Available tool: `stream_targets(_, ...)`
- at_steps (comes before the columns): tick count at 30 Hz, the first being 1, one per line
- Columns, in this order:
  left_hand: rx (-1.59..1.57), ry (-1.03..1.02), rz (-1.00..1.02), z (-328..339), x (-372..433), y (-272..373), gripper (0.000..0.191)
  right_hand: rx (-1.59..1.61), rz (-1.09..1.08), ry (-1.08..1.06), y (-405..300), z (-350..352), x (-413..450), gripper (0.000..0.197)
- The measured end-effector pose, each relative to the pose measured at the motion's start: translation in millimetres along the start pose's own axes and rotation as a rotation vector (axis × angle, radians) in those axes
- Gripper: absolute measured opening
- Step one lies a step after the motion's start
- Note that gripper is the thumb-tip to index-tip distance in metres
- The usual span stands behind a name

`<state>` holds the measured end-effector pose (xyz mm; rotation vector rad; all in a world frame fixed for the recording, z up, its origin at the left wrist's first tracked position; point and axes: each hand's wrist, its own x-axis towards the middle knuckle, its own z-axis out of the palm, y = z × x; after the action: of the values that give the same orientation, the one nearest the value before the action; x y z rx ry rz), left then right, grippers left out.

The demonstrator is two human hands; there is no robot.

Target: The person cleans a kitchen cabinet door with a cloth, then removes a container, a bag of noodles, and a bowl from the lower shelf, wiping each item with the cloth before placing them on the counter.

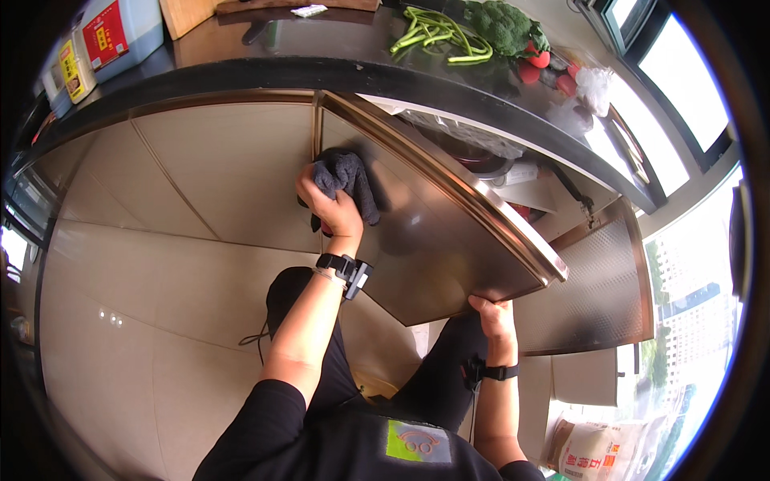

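Bunched in my left hand (329, 207) is a dark grey cloth (361, 186). It presses against the outer face of a swung-out cabinet door (433, 240), near the hinge side. My right hand (497, 315) grips the lower free corner of that door, with its thumb on the face and its other fingers hidden behind. The door has a glossy panel and a bronze-coloured metal frame. Behind it, the cabinet interior shows a dark pan (475, 159) and clear plastic wrapping (457, 129).
Above runs a dark countertop (337, 39) bearing green beans (439, 33), broccoli (505, 27) and several red vegetables. Bottles (120, 36) stand at its left end. A second cabinet door (589, 282) is swung out at right. A printed bag (595, 445) sits below it, near a window.
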<state>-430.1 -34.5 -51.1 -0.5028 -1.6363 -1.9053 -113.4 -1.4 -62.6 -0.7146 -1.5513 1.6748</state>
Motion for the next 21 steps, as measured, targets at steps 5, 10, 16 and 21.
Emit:
stream_targets(5,-0.249,-0.017,-0.059,-2.4,-41.0,46.0,0.039,-0.008,-0.074,-0.049,10.6,-11.9,-0.4,0.06)
stream_targets(10,-0.346,-0.26,0.055,-20.1,-82.0,112.6,0.043,0.493,-0.113,-0.153,6.1,-8.6,5.8,0.102)
stream_targets(16,-0.426,-0.504,0.363,-27.9,-119.1,157.2,0.043,0.466,-0.162,0.07,11.2,-12.5,8.2,0.078)
stream_targets(21,-0.317,-0.657,0.849,-30.9,-132.0,132.7,0.035,-0.333,-0.137,0.111,28.0,-46.3,8.9,0.054)
